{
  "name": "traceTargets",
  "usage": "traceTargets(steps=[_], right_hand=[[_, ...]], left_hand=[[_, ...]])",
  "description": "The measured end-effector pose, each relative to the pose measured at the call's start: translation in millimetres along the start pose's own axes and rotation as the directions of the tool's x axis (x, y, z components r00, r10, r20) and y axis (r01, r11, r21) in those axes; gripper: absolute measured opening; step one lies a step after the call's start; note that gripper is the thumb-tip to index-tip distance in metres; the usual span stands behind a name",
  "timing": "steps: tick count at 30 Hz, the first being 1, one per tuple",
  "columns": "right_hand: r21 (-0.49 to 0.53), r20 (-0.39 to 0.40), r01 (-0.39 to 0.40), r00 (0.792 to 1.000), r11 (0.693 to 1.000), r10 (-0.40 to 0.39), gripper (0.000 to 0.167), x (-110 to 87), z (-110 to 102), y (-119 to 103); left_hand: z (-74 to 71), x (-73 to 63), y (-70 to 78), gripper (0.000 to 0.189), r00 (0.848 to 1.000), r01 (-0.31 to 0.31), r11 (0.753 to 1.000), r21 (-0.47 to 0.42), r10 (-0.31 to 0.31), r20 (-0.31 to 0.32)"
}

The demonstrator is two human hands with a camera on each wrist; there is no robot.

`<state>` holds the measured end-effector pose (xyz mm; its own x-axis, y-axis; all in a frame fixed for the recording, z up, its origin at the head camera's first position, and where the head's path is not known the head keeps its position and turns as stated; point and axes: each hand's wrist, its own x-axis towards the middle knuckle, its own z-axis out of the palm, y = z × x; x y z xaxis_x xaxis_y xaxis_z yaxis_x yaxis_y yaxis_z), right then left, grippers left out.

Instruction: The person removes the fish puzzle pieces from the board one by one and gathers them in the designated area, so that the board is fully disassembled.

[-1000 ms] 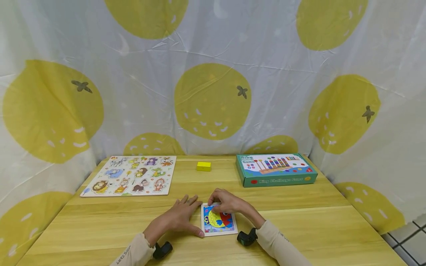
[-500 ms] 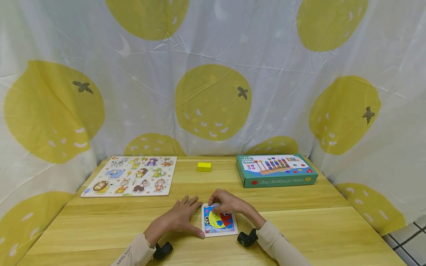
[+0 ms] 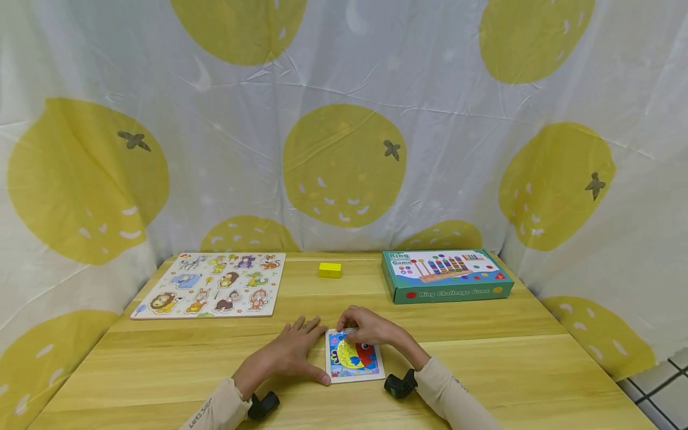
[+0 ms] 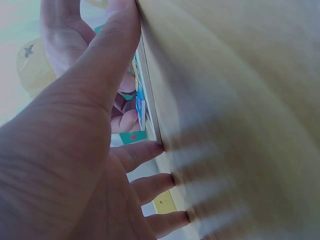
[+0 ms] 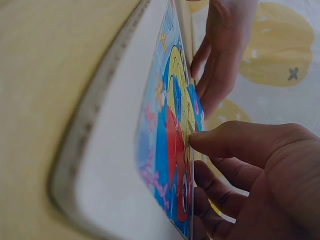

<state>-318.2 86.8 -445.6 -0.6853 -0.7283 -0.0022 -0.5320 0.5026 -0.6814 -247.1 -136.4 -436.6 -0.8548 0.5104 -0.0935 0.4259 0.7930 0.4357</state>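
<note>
The square, white-rimmed fish jigsaw (image 3: 357, 379) lies flat on the yellow wood-grain desk (image 3: 462, 382), toward its near edge, midway between its side edges. Left hand (image 3: 292, 352): grip spread, bracing the jigsaw's left side. Right hand (image 3: 368, 327): grip appears to pinch a raised, flat blue piece (image 5: 195, 104). Over the last second, neither hand shifts appreciably; the piece is judged not seated.

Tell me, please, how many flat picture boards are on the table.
2: the fish board, under the right hand and beside the left hand; and the animal board, at the far left of the table.
</note>
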Motion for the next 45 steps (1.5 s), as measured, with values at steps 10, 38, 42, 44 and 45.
traceTargets(steps=[10, 38, 42, 44, 45], right_hand=[[0.065, -0.014, 0.006, 1.0, 0.998, -0.005, 0.014, -1.4, -0.5, -0.1], [0.161, -0.032, 0.023, 0.999, 0.987, -0.018, 0.009, 1.1, 0.9, -1.2], [0.172, -0.027, 0.026, 0.999, 0.985, -0.022, 0.007, 0.9, 0.0, -0.5], [0.179, -0.024, 0.026, 0.999, 0.983, -0.022, 0.007, 1.0, -0.7, 0.2], [0.181, -0.023, 0.026, 0.999, 0.983, -0.022, 0.007, 1.2, -1.0, 0.7]], left_hand=[[-0.4, 0.4, -0.8, 0.104, 1.0, 0.001, 1.0, -0.004, -0.001, 0.001], [0.8, 0.2, -2.3, 0.104, 1.0, -0.011, 1.0, 0.01, 0.011, -0.006], [0.5, -0.2, -2.9, 0.104, 1.0, -0.008, 1.0, 0.008, 0.008, -0.007], [0.4, -0.1, -2.8, 0.104, 1.0, -0.005, 1.0, 0.005, 0.005, -0.005], [0.5, 0.3, -2.7, 0.104, 1.0, -0.005, 1.0, 0.004, 0.005, -0.003]])
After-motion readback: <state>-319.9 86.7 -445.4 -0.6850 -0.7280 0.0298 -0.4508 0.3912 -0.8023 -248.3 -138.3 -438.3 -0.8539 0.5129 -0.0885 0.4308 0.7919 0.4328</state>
